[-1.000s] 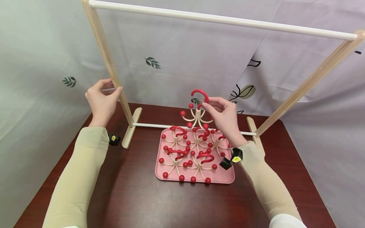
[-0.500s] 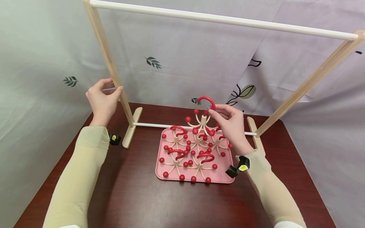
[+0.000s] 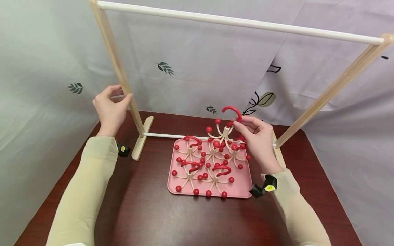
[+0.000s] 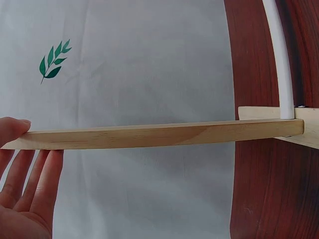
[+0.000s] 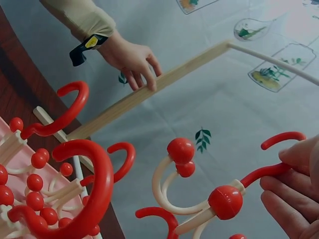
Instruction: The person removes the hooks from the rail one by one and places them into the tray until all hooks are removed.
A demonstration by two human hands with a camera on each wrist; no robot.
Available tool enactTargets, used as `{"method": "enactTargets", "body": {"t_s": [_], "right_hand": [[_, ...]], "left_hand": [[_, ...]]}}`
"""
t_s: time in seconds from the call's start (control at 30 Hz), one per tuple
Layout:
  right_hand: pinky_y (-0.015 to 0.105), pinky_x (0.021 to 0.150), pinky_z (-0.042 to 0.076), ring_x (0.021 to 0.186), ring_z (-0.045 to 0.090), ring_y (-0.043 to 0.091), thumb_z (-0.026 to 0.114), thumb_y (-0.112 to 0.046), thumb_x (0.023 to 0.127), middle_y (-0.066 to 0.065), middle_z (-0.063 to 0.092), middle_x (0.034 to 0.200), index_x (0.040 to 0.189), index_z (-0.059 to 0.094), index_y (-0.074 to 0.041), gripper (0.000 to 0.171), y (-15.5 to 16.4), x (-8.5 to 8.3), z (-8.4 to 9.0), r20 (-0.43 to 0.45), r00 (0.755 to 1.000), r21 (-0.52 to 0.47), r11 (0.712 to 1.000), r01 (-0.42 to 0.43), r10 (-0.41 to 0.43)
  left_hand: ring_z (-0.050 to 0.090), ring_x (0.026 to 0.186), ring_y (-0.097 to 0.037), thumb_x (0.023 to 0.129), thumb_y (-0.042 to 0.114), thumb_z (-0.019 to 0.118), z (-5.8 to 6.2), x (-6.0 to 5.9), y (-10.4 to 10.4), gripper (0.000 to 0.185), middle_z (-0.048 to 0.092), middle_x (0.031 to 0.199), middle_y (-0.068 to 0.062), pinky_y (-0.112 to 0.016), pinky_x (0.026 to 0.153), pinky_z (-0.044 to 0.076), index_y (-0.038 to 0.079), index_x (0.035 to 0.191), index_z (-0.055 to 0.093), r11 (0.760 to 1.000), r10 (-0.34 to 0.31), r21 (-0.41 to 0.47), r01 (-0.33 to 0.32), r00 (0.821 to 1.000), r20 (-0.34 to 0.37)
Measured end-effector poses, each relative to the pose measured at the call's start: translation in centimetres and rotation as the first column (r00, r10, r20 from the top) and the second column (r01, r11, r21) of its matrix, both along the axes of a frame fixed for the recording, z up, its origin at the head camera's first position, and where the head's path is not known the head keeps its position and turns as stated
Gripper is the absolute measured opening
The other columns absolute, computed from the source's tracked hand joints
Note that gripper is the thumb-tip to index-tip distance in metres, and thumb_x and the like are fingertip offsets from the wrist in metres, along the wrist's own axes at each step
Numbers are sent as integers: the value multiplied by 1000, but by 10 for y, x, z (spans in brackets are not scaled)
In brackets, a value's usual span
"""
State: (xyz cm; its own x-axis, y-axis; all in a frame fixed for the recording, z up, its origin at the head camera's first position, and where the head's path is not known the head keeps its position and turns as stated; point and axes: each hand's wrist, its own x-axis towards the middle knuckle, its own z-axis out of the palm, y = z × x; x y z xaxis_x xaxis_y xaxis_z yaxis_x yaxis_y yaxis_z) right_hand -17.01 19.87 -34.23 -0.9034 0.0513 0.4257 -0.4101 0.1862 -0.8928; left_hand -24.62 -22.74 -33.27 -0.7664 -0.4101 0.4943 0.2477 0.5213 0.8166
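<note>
My left hand [image 3: 110, 106] pinches the left wooden upright [image 4: 164, 134] of a rack, thumb on one side and fingers on the other. In my right hand [image 3: 257, 136] is a multi-arm hanger [image 3: 226, 132], gripped at its red hook [image 5: 269, 170]. Its cream arms curve out to red ball tips, and it hangs upright above the back right of a pink tray [image 3: 243, 189]. Several like hangers [image 3: 216, 176] sit on the tray in two rows. The held one partly hides the back-row hangers in the head view.
A white top rod [image 3: 240, 22] joins the left upright to the right upright [image 3: 332, 90]. Low behind the tray runs a white bottom rod [image 3: 163, 135]. Wooden feet [image 3: 142, 138] stand on the dark red table [image 3: 147, 212]. A leaf-patterned cloth [image 3: 191, 78] hangs behind.
The right hand has moved right and slightly down with the hanger, which is now over the tray's back right. The left hand stays on the upright.
</note>
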Motion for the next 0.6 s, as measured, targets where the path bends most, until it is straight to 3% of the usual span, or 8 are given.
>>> {"method": "enactTargets", "body": {"t_s": [0.43, 0.6], "right_hand": [[27, 84, 58, 95, 74, 19, 79, -15, 91, 9, 76, 105, 115, 75, 1, 29, 21, 18, -1, 29, 998, 28, 998, 49, -50], [30, 80, 58, 93, 74, 18, 80, -8, 89, 10, 76, 104, 113, 75, 2, 26, 29, 27, -4, 33, 998, -14, 998, 55, -54]], "left_hand": [[72, 88, -6, 89, 27, 80, 0, 1, 1, 32, 75, 108, -6, -21, 74, 58, 17, 120, 76, 1000, 8, -15, -8, 1000, 12], [72, 87, -6, 89, 27, 80, 0, 1, 1, 32, 75, 107, -6, -20, 74, 58, 17, 119, 76, 1000, 9, -18, -9, 1000, 10]]}}
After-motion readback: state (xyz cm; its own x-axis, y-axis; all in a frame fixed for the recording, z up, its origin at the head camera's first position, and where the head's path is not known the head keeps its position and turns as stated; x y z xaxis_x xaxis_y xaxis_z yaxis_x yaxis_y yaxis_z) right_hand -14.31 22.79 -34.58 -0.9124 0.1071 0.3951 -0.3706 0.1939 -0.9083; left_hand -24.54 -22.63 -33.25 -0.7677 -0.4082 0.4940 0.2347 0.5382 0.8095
